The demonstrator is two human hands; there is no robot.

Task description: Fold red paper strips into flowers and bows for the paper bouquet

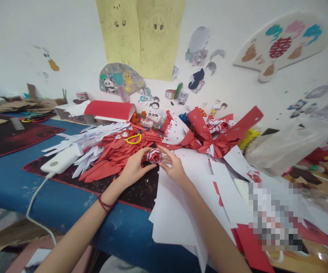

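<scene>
Between my two hands is a small round paper flower [154, 156], with red folds in the middle and a white-and-red rim. My left hand [135, 166] grips its left side, thumb below and fingers above. On the opposite side my right hand [174, 167] pinches it with thumb and fingertips. Behind and left of the hands lies a heap of red paper strips [110, 151], beside white paper strips [88, 138]. Scissors with a yellow handle [134, 139] rest on the red heap. White paper sheets [178, 208] spread beneath my right forearm.
Red-and-white paper bouquets [215, 132] stand against the wall. A white power strip [60, 161] with a cable sits at left on the dark mat [141, 191]. At right are a plastic bag [289, 146] and red paper [253, 246]. The blue table's front edge runs below my wrists.
</scene>
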